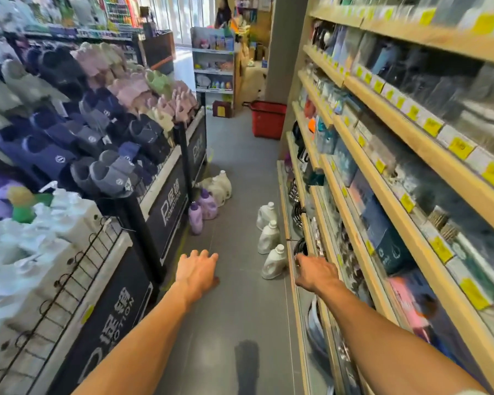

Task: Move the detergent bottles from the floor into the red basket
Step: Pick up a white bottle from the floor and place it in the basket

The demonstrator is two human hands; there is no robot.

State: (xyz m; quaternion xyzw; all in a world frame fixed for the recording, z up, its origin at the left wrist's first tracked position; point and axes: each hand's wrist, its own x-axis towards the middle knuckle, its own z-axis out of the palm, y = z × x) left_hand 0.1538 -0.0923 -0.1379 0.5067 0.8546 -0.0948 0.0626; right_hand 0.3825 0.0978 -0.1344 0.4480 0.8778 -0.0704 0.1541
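Loose-fingered and empty, left hand [196,270] and right hand [316,270] face floor-bound white and purple plastic detergent bottles [268,238], red plastic basket [268,121] beyond.

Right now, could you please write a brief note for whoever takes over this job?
Left hand open, empty, over the floor. Right hand open, empty, beside the nearest white bottle. Three white bottles stand along the right shelf; two purple bottles and pale bottles stand by the promotion bin. Red basket sits far down the aisle, contents hidden. Done: nothing visible. Left: every floor bottle.
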